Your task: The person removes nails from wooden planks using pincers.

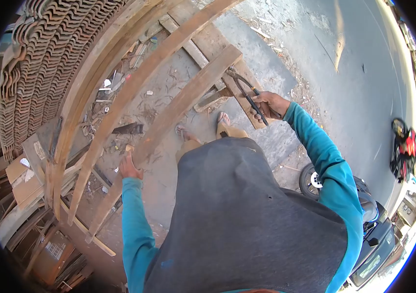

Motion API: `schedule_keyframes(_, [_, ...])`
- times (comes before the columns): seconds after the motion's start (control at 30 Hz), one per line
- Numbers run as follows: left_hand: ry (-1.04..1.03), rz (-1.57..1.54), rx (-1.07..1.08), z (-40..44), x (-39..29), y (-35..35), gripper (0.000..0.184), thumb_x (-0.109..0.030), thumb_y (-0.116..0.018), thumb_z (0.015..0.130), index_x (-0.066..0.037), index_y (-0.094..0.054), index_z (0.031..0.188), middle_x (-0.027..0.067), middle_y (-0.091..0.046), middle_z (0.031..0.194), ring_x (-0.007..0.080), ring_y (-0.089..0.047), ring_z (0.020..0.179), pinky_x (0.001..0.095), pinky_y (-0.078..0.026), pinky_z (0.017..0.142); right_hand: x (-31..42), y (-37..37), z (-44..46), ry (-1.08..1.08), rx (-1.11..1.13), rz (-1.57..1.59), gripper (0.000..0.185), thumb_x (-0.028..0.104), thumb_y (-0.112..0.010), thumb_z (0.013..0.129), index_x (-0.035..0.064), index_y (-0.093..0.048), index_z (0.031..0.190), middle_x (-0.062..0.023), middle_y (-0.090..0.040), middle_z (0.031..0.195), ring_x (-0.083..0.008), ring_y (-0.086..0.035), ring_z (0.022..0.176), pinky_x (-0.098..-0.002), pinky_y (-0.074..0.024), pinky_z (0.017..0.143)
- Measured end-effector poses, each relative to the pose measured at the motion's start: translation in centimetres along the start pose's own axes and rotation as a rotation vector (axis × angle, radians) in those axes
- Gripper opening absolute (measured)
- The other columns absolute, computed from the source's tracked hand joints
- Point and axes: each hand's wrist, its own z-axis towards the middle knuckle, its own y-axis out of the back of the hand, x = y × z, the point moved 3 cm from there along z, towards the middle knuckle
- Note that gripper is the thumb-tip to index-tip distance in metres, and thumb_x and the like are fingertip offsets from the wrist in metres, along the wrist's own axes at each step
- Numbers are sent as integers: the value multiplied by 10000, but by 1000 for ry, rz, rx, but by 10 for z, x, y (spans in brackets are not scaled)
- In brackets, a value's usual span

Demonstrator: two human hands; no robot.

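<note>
In my right hand (pixel 267 105) is a pair of pincers (pixel 248 98) with dark handles. Their jaws rest at the end of a long wooden beam (pixel 183 101), where it meets a crossing plank (pixel 252 108). Whether the jaws hold a nail is too small to tell. My left hand (pixel 130 167) grips the same beam farther down its length, thumb to one side. More long planks (pixel 135 83) run alongside, beyond the beam.
Stacked clay roof tiles (pixel 47 73) stand at the left. Wood scraps litter the ground around my feet (pixel 223 118). A parked motorcycle (pixel 310 181) is close on my right, and a red motorcycle (pixel 405 146) is on the road (pixel 364 97). Scrap boards (pixel 47 249) lie at lower left.
</note>
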Motion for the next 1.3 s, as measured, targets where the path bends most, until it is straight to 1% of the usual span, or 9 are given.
schedule_keyframes(0.07, [17, 36, 23, 6, 3, 2, 1055, -153, -892, 555, -140, -367, 1470, 197, -547, 1186, 416, -506, 1170, 505, -412, 1005, -10, -6, 12, -59, 65, -100, 279, 236, -503, 1026, -10, -594, 1120, -58, -563, 764, -168, -561, 616, -357, -525, 580])
schedule_keyframes(0.1, [2, 8, 33, 8, 5, 2, 1055, -158, -892, 565, -146, -359, 1475, 199, -545, 1180, 417, -507, 1169, 506, -412, 1004, -7, -20, 7, -18, -3, -109, 302, 293, -531, 1031, 15, -559, 917, -35, -509, 702, -138, -492, 561, -339, -473, 498])
schedule_keyframes(0.43, [36, -11, 168, 11, 8, 7, 1034, -190, -890, 609, -166, -338, 1483, 196, -521, 1178, 412, -512, 1156, 501, -427, 986, -10, -60, 6, 45, -264, -171, 288, 259, -534, 1014, 14, -551, 864, -42, -521, 678, -133, -490, 515, -321, -451, 448])
schedule_keyframes(0.6, [28, -20, 198, 15, 10, 11, 1007, -179, -884, 592, -134, -364, 1452, 205, -524, 1184, 413, -517, 1145, 503, -433, 979, -37, -99, 28, 81, -389, 20, 264, 273, -538, 1015, 43, -563, 891, -33, -535, 701, -134, -515, 552, -312, -478, 507])
schedule_keyframes(0.8, [-28, -40, 167, 17, 21, 12, 978, -167, -874, 591, -95, -378, 1430, 220, -532, 1180, 427, -517, 1137, 516, -430, 979, -67, -152, 69, 279, -534, 311, 218, 264, -535, 1003, 54, -534, 945, -32, -516, 757, -131, -503, 597, -311, -477, 553])
schedule_keyframes(0.97, [-25, -123, 171, 18, 10, 11, 990, -172, -880, 587, -64, -375, 1431, 227, -539, 1185, 438, -514, 1143, 518, -425, 987, -77, -135, 80, 366, -547, 169, 218, 222, -519, 1000, 13, -564, 1040, -56, -564, 797, -158, -572, 647, -334, -528, 610])
schedule_keyframes(1.03, [-56, -10, 150, 10, 7, 17, 996, -177, -887, 578, -64, -384, 1430, 228, -540, 1190, 438, -516, 1142, 515, -425, 988, -77, -126, 67, 310, -459, 67, 261, 170, -502, 1000, -38, -553, 1149, -105, -640, 896, -216, -681, 785, -366, -593, 721])
schedule_keyframes(1.2, [-30, -42, 164, 7, 15, 7, 992, -181, -890, 569, -62, -398, 1422, 228, -549, 1183, 435, -519, 1135, 514, -428, 984, -15, -73, 8, 78, -286, -205, 363, 132, -505, 1002, -50, -471, 1315, -200, -680, 1093, -316, -712, 1008, -420, -607, 863])
schedule_keyframes(1.3, [-39, -63, 129, 8, 10, 11, 989, -177, -884, 561, -62, -405, 1418, 231, -555, 1172, 437, -527, 1113, 520, -432, 973, 19, -48, -3, -81, -104, -178, 482, 227, -528, 1024, -26, -424, 1421, -180, -681, 1055, -324, -711, 1012, -432, -602, 860])
